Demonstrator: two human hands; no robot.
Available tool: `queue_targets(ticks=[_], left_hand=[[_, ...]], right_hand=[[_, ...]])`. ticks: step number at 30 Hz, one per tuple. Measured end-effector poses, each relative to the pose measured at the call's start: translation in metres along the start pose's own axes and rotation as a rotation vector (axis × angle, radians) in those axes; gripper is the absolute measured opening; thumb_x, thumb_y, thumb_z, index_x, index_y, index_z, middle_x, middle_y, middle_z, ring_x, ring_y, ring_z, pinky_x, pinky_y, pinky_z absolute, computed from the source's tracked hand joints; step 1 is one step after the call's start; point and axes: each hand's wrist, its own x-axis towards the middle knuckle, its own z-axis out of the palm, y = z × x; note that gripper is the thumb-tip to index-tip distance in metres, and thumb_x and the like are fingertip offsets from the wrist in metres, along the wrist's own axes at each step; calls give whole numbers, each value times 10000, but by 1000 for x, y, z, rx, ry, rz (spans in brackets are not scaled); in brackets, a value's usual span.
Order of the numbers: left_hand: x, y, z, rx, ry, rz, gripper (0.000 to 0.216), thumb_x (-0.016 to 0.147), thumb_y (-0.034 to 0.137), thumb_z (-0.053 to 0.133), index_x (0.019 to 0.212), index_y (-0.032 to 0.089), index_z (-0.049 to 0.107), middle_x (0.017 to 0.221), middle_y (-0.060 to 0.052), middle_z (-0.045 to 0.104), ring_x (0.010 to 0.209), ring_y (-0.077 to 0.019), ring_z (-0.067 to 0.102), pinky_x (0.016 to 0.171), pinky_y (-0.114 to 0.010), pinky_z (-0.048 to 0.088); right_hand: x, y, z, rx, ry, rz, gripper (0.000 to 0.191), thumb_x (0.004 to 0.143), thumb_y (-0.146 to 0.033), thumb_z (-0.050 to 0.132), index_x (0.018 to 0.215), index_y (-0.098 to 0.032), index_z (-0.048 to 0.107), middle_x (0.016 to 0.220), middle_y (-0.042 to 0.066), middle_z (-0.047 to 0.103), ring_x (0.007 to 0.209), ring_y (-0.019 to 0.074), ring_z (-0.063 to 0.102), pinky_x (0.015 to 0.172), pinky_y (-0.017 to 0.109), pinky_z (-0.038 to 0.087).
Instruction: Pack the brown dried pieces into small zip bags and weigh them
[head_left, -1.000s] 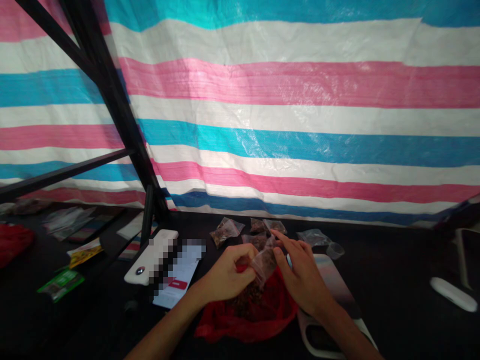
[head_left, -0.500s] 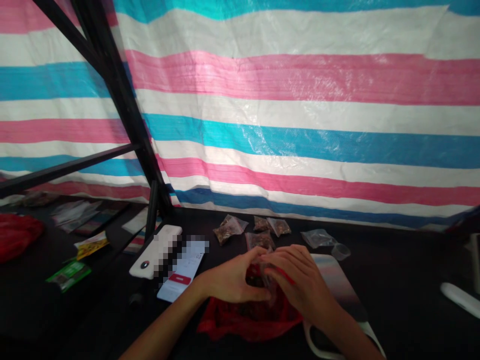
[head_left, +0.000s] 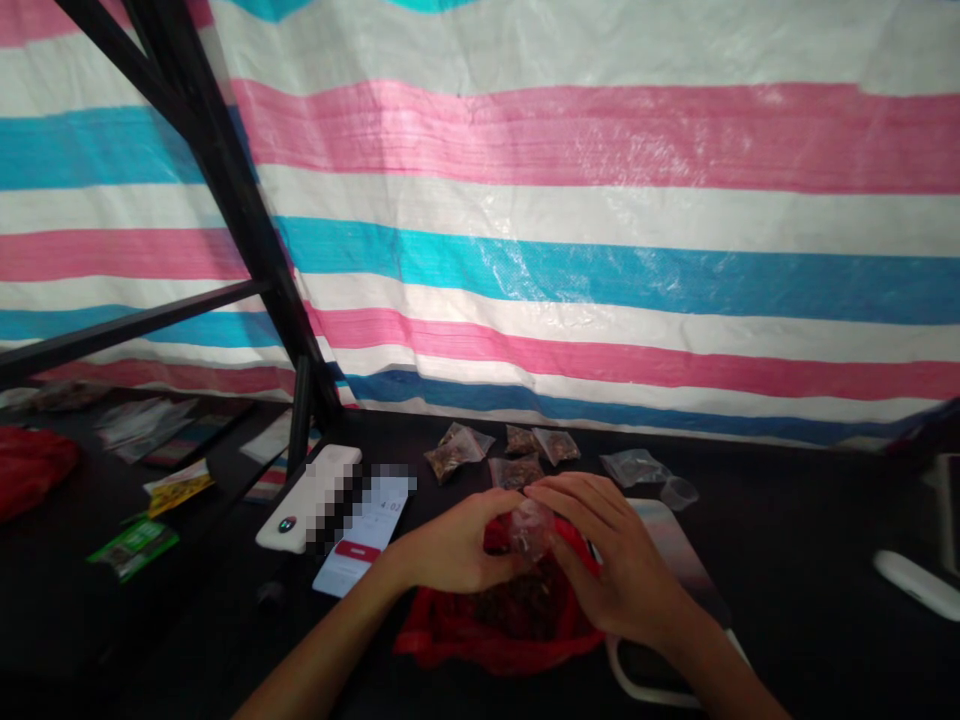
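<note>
Between my two hands is a small clear plastic bag (head_left: 531, 530), held over a red plastic bag (head_left: 495, 650). My left hand (head_left: 465, 545) grips the clear bag's left side between thumb and fingers. My right hand (head_left: 600, 540) has its fingers curled round the right side of the same bag. Dark brown, loose bits (head_left: 517, 605) lie inside the opened red bag below. Just behind my hands, a filled zip bag (head_left: 516, 471) rests on the black table, with another filled zip bag (head_left: 454, 455) to its left.
A scale with a metal plate (head_left: 679, 560) stands right of the red bag. Empty clear bags (head_left: 630, 466) and a small clear cup (head_left: 679, 492) lie behind it. To the left are a phone (head_left: 367, 535), a white device (head_left: 300, 505) and a green packet (head_left: 135, 548). A striped sheet (head_left: 525, 230) hangs behind.
My hands have drawn slightly apart, and the clear bag between them looks wider and rounder. My right thumb has come round to its near side. The view has shifted slightly.
</note>
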Motion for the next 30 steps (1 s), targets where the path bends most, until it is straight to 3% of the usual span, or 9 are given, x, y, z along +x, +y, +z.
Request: queue_targets(ticks=[8,13,17,20,22,26,30], left_hand=[[-2,3,-2,75,-81,-70,309,787,241,761,1078,172,680,1042,-61,696,961,-228,635,851,-315,513],[0,-4,-1,114,-57,-95,227,791,276,794,978,177,711,961,-36,706,916,-211,631,850,-308,476],[-1,-6,-3,169,-30,-134,346,786,308,806,1092,183,703,1074,-60,711,992,-233,636,901,-328,471],[-1,-2,-3,161,-30,-120,251,884,297,698,1104,177,711,1083,-62,733,1000,-222,651,937,-326,473],[0,1,-3,104,-8,-121,257,946,298,610,1152,175,702,1123,-62,743,1023,-212,666,954,-314,479],[2,-1,-1,39,126,-178,344,999,318,517,1294,194,645,1271,-67,708,1166,-211,641,1054,-321,446],[4,-14,-1,24,258,-195,331,1002,314,498,1254,176,662,1233,-88,717,1154,-218,649,1043,-335,462]], right_hand=[[2,2,1,60,58,-43,207,966,-170,583,1137,-259,660,1046,57,705,959,205,650,845,369,520],[2,4,1,88,96,-30,147,978,-171,559,1004,-255,678,933,39,705,881,184,665,786,324,541],[1,5,0,91,93,-11,151,972,-182,563,1048,-260,668,990,48,710,923,189,676,797,321,548],[2,8,1,26,193,23,105,949,-187,599,1007,-253,656,943,31,717,861,185,676,785,327,522],[3,13,0,-64,304,133,28,936,-245,628,961,-242,640,846,15,704,769,185,654,750,332,494],[1,36,-4,-213,457,491,240,924,-459,595,860,-228,608,737,22,661,678,209,606,666,331,440],[-9,70,-13,-315,376,706,350,925,-545,514,850,-217,611,754,58,678,694,247,630,700,375,433]])
